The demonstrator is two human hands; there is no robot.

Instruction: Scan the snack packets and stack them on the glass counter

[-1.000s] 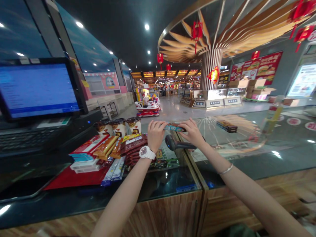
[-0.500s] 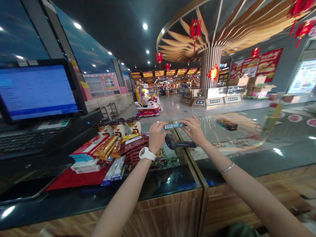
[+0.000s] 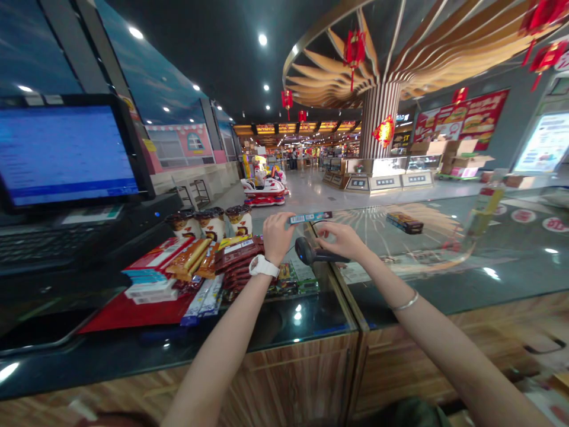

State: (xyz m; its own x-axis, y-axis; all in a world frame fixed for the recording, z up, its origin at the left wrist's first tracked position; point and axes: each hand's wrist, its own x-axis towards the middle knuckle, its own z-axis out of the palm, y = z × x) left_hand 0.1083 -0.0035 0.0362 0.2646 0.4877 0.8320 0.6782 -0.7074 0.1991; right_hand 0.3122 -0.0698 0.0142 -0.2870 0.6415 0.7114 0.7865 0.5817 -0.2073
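My left hand [image 3: 278, 237] grips the left end of a small flat box [image 3: 310, 217] whose barcode edge faces me. Just below the box's right end is my right hand [image 3: 340, 239], off the box, its thumb and fingers curved apart with nothing between them. A black handheld scanner [image 3: 306, 251] rests on the glass counter under my hands. Left of my left wrist lie stacked dark red packets [image 3: 237, 255], orange-gold packets [image 3: 189, 259] and a pile of red and white boxes [image 3: 155, 261]. Three lidded cups [image 3: 210, 224] stand behind them.
A monitor [image 3: 66, 157] and keyboard [image 3: 40, 244] occupy the left side. A dark box [image 3: 404, 223] lies on the right-hand counter, near a yellow-labelled bottle [image 3: 485, 207]. A red sheet [image 3: 133, 314] lies under the goods on the left.
My right hand has let go of the small box and dropped slightly below it. My left hand still holds the box, now a little further left and higher.
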